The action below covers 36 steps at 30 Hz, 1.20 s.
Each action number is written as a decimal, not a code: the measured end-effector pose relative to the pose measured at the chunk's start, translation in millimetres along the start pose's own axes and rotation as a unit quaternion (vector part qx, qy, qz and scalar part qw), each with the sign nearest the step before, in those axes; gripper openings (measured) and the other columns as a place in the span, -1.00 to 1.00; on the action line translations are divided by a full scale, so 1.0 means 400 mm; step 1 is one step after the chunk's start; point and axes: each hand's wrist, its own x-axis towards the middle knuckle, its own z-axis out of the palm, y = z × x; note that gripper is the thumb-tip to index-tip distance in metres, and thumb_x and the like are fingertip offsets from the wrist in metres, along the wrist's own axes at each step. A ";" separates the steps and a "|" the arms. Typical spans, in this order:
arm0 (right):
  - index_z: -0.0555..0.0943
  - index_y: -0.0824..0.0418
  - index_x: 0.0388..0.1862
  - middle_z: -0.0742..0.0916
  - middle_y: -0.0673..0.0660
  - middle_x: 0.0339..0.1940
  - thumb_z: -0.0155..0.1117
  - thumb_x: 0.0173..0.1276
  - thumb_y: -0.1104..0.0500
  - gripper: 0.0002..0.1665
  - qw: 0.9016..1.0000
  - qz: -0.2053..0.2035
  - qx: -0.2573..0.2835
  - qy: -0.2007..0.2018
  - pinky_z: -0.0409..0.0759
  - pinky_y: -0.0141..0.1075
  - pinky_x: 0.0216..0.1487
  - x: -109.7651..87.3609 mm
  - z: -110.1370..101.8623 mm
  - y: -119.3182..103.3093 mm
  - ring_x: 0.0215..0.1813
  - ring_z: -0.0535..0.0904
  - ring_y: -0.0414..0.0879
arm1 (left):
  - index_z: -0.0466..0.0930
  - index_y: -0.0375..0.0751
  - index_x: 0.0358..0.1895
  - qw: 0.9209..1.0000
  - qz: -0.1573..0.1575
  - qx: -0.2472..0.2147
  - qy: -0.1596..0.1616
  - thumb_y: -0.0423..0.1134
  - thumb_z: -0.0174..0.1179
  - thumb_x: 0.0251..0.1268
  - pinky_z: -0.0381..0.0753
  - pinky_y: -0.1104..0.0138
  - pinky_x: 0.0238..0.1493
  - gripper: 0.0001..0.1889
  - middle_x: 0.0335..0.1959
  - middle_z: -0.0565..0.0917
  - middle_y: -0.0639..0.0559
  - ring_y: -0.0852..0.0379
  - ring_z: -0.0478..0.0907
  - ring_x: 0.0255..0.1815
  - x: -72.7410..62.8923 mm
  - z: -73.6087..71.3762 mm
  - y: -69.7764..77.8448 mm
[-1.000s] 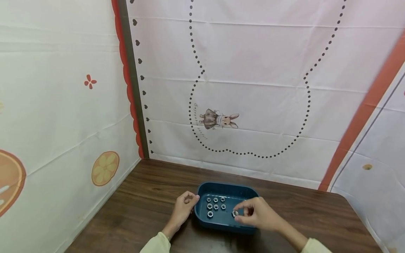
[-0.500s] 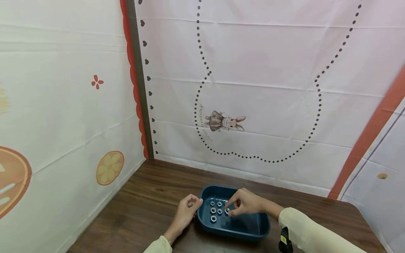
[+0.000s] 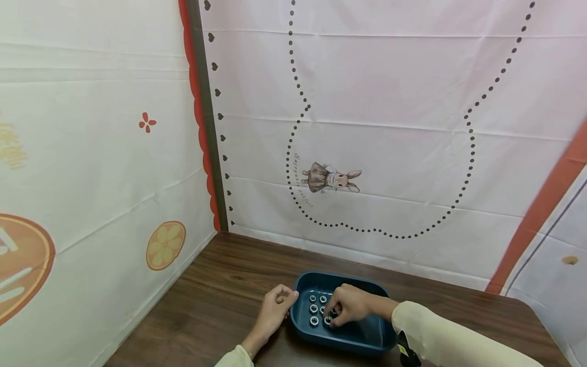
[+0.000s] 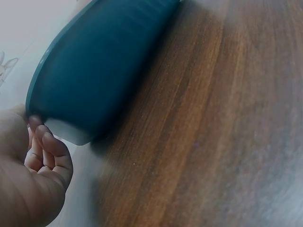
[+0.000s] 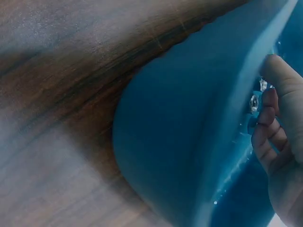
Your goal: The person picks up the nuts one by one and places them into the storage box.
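Observation:
A dark blue plastic tray (image 3: 341, 345) sits on the wooden table, with several silver hex nuts laid out in rows on its left part. My right hand (image 3: 352, 305) reaches down into it, thumb and index finger pinching a nut (image 3: 327, 320) beside the leftmost nut (image 3: 314, 321) of the front row. Part of the other rows is hidden behind these fingers. At the tray's left end my left hand (image 3: 275, 308) holds the rim, thumb on top and the other fingers curled, as the left wrist view also shows.
Brown wood-grain table (image 3: 220, 285) surrounds the tray. White printed cloths hang behind it (image 3: 390, 168) and on the left side (image 3: 101, 168). A dark strap device (image 3: 405, 351) is on the right sleeve.
My right hand has moved left across the tray with the nut, down to the front row beside another nut. My left hand stays at the rim. The head view has turned slightly left.

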 end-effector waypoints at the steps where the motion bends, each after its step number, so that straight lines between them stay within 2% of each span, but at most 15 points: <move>1: 0.83 0.11 -0.11 0.49 -0.22 -0.76 0.49 0.30 0.18 -0.81 1.000 0.005 -0.003 -0.001 0.16 -0.59 -0.66 -0.003 0.005 0.000 -0.71 0.25 -0.56 | 0.58 -0.33 -0.16 1.000 0.001 0.001 -0.001 -0.11 0.28 0.46 0.47 0.42 -0.47 -0.71 -0.59 0.56 0.06 0.25 0.46 -0.55 -0.001 0.003 0.000; 8: 0.82 0.11 -0.07 0.52 -0.21 -0.73 0.49 0.30 0.18 -0.78 1.000 0.014 0.001 0.011 0.20 -0.58 -0.67 -0.022 0.030 -0.009 -0.70 0.28 -0.55 | 0.58 -0.33 -0.18 1.000 0.001 0.004 -0.004 -0.12 0.28 0.46 0.48 0.42 -0.47 -0.72 -0.60 0.56 0.05 0.25 0.47 -0.55 -0.005 0.016 0.001; 15: 0.81 0.15 -0.05 0.52 -0.23 -0.76 0.52 0.26 0.22 -0.74 0.999 0.033 0.013 0.034 0.22 -0.59 -0.67 -0.039 0.020 -0.023 -0.73 0.30 -0.53 | 0.58 -0.32 -0.18 1.000 0.000 0.010 -0.012 -0.12 0.27 0.47 0.48 0.42 -0.48 -0.73 -0.61 0.55 0.06 0.24 0.46 -0.55 0.000 0.022 -0.001; 21: 0.80 0.22 -0.09 0.52 -0.20 -0.73 0.49 0.29 0.23 -0.78 0.994 0.039 0.054 0.091 0.20 -0.54 -0.65 -0.071 -0.006 -0.036 -0.72 0.23 -0.50 | 0.59 -0.30 -0.18 1.000 0.006 0.020 -0.011 -0.12 0.28 0.46 0.50 0.41 -0.47 -0.74 -0.60 0.57 0.03 0.22 0.48 -0.54 0.004 0.017 0.004; 25: 0.79 0.23 -0.09 0.53 -0.20 -0.72 0.45 0.35 0.16 -0.78 0.986 0.060 0.029 0.152 0.20 -0.52 -0.64 -0.104 -0.009 -0.049 -0.72 0.23 -0.47 | 0.59 -0.30 -0.17 1.000 0.008 0.023 -0.008 -0.09 0.29 0.45 0.50 0.41 -0.45 -0.71 -0.61 0.55 0.04 0.22 0.48 -0.54 0.005 0.012 0.006; 28: 0.79 0.24 -0.11 0.55 -0.22 -0.69 0.43 0.37 0.12 -0.77 0.975 0.096 0.000 0.202 0.27 -0.49 -0.63 -0.130 0.006 -0.066 -0.69 0.29 -0.44 | 0.58 -0.31 -0.18 1.000 0.011 0.021 -0.009 -0.09 0.29 0.45 0.49 0.41 -0.46 -0.71 -0.61 0.55 0.05 0.22 0.47 -0.54 0.005 0.009 0.006; 31: 0.79 0.25 -0.17 0.54 -0.23 -0.68 0.45 0.35 0.12 -0.79 0.956 0.132 -0.026 0.262 0.33 -0.46 -0.63 -0.155 0.033 -0.091 -0.69 0.31 -0.42 | 0.58 -0.32 -0.18 1.000 0.009 0.019 -0.009 -0.11 0.29 0.45 0.49 0.41 -0.46 -0.72 -0.61 0.55 0.03 0.21 0.47 -0.55 0.003 0.005 0.005; 36: 0.79 0.17 -0.25 0.49 -0.22 -0.72 0.48 0.33 0.13 -0.88 0.907 0.214 -0.036 0.360 0.34 -0.42 -0.62 -0.197 0.074 -0.140 -0.70 0.29 -0.37 | 0.59 -0.31 -0.17 1.000 0.005 0.024 0.002 -0.12 0.29 0.45 0.50 0.40 -0.47 -0.73 -0.61 0.56 0.00 0.19 0.47 -0.55 0.010 -0.006 0.002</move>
